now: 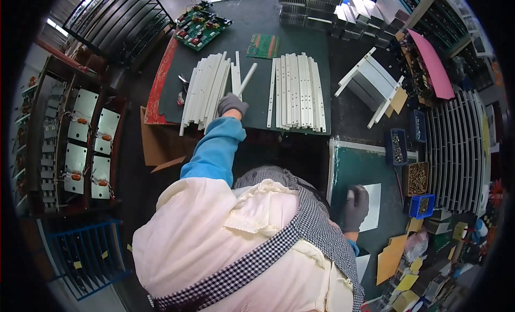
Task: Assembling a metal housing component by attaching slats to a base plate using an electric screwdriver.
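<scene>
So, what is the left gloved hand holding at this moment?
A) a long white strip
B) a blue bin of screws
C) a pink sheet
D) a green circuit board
A: the left hand grips one white strip, lifted at an angle between the two piles of white strips, while the right hand rests on a white sheet.

Left arm: we stretch it far forward, blue sleeve, gloved left hand [232, 104] curled closed.
Right hand [355, 207]: gloved, we press it flat, low beside us.
</scene>
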`<state>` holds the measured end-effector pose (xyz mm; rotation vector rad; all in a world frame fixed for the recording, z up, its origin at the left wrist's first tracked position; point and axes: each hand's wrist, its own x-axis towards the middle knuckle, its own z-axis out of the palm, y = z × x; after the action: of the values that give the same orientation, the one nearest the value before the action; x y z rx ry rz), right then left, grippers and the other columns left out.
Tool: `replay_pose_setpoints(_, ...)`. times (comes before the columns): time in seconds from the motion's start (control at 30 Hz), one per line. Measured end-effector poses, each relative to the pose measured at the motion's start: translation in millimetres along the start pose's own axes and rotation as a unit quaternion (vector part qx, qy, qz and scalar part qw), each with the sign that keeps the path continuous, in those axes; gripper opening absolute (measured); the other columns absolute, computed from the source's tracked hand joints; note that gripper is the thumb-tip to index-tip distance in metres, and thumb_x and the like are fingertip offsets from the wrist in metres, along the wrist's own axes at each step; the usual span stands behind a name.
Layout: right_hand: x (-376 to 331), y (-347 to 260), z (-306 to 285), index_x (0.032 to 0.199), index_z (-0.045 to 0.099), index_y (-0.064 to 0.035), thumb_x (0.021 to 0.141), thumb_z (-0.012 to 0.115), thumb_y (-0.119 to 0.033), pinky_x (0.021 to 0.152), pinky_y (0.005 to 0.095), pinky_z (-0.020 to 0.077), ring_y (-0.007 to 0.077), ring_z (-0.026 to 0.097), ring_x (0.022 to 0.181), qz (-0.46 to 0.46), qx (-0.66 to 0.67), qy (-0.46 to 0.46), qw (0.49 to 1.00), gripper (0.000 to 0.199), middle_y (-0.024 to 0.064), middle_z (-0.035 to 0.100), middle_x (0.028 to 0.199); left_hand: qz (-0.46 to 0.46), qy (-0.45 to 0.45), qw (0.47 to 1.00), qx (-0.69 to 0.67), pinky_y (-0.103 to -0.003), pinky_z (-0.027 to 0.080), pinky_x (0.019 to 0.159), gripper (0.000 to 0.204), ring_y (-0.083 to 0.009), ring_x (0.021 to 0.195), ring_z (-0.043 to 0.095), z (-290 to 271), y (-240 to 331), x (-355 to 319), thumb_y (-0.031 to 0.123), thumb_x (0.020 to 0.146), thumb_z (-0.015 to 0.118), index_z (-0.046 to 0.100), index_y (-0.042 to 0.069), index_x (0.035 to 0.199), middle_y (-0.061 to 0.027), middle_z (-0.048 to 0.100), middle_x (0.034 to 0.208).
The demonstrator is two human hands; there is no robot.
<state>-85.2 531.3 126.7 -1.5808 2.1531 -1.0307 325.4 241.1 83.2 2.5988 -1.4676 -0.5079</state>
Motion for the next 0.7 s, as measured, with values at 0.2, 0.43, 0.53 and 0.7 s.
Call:
replay_pose_setpoints(0.2, -2, -5, 2, 0.105, 0.063, 0.0003, 0.087, 0.063, -0.008, 0.093, 0.0404, 0.0487, 0.0327, 0.061, 0.104, 0.022, 0.023, 0.007, 0.999, 0.02, 0.0155, 0.064, 0.111, -0.037, -0.227, 0.901, -0.367, -0.04, 0.054, 0.069, 0.035, -0.0271, 0.078, 0.07, 13, -33, 34, 0.029, 0.081, 0.076, 0.07, -0.004, 0.094, -0.0171, 0.07, 0.081)
replay_pose_setpoints(0.43, -1, 6, 0, 0.104, 0.064, -0.0011, 0.086, 0.064, -0.009, 0.091, 0.0411, 0.0492, 0.034, 0.061, 0.103, -0.021, -0.012, 0.013, 1.0, 0.02, 0.0155, 0.065, 0.109, -0.102, -0.332, 0.67, -0.657, -0.045, 0.051, 0.086, 0.034, -0.03, 0.09, 0.064, 39, -24, 34, 0.029, 0.087, 0.07, 0.064, 0.002, 0.107, -0.014, 0.067, 0.097)
replay_pose_setpoints(0.53, -8, 8, -5, 0.103, 0.064, -0.001, 0.087, 0.063, -0.011, 0.09, 0.0402, 0.0493, 0.0343, 0.062, 0.101, -0.016, 0.005, 0.001, 1.0, 0.019, 0.0161, 0.065, 0.106, -0.087, -0.417, 0.488, -0.762, -0.049, 0.052, 0.088, 0.026, -0.0307, 0.092, 0.065, -2, -6, -3, 0.021, 0.094, 0.063, 0.059, 0.004, 0.113, -0.0135, 0.065, 0.095)
replay_pose_setpoints(0.7, -16, -10, -20, 0.104, 0.063, -0.0004, 0.087, 0.063, -0.011, 0.09, 0.039, 0.05, 0.0335, 0.062, 0.1, 0.005, 0.0, 0.019, 1.0, 0.02, 0.0163, 0.065, 0.106, 0.106, -0.36, 0.585, -0.719, -0.044, 0.053, 0.089, 0.031, -0.0272, 0.095, 0.065, -18, 11, -37, 0.019, 0.094, 0.063, 0.056, 0.003, 0.12, -0.0113, 0.064, 0.103)
